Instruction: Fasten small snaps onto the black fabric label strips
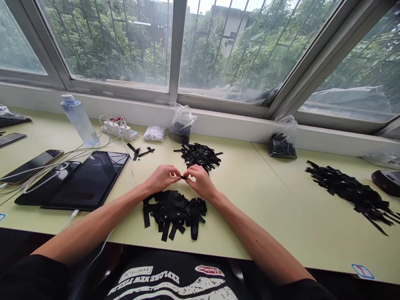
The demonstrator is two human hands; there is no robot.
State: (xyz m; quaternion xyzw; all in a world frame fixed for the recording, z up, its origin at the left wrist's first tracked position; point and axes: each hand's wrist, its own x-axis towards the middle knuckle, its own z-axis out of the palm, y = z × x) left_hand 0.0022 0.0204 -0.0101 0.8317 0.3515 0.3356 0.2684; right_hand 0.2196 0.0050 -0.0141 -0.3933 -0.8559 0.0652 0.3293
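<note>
My left hand [162, 176] and my right hand [200, 180] meet over the pale green table [250, 200], fingertips pinched together on one small black fabric label [183, 177]. Just below my wrists lies a heap of black labels [173, 211]. A second, looser pile of black labels [200, 155] sits right behind my hands. Both hands are closed in a pinch.
A tablet [89, 180] and phones [31, 164] with white cables lie at the left, with a water bottle [79, 120] and power strip [121, 130] behind. Plastic bags [181, 125] of labels stand by the window sill. Another long pile of labels [353, 193] lies at the right.
</note>
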